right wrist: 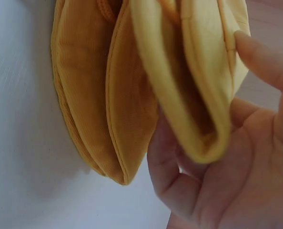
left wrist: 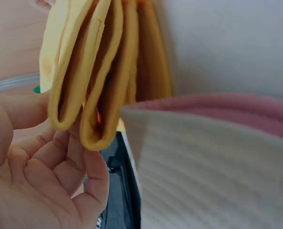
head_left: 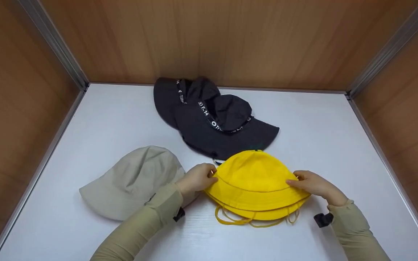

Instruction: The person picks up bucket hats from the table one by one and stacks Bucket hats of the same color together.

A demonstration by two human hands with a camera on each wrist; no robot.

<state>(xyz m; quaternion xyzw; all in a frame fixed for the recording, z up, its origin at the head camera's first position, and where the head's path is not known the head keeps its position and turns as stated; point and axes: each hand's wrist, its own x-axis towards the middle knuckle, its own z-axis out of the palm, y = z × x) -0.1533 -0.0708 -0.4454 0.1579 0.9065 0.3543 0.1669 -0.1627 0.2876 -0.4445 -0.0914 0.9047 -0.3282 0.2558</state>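
Two yellow bucket hats (head_left: 258,172) lie one on the other near the front, brims toward me and cords hanging out below. My left hand (head_left: 197,177) pinches the left end of the upper hat, thumb on top. In the left wrist view, two folded yellow brims (left wrist: 108,86) sit close by that hand's fingers (left wrist: 60,157). My right hand (head_left: 314,184) grips the upper hat's right end. The right wrist view shows its brim fold (right wrist: 206,138) between thumb and fingers, with the lower hat's brim (right wrist: 115,119) hanging apart beside it.
A beige bucket hat (head_left: 140,181) lies at the left, partly behind my left forearm. Two overlapping black bucket hats (head_left: 227,141) with lettered bands lie behind the yellow ones. Wooden walls (head_left: 209,43) enclose the white table (head_left: 321,123) at the back and sides.
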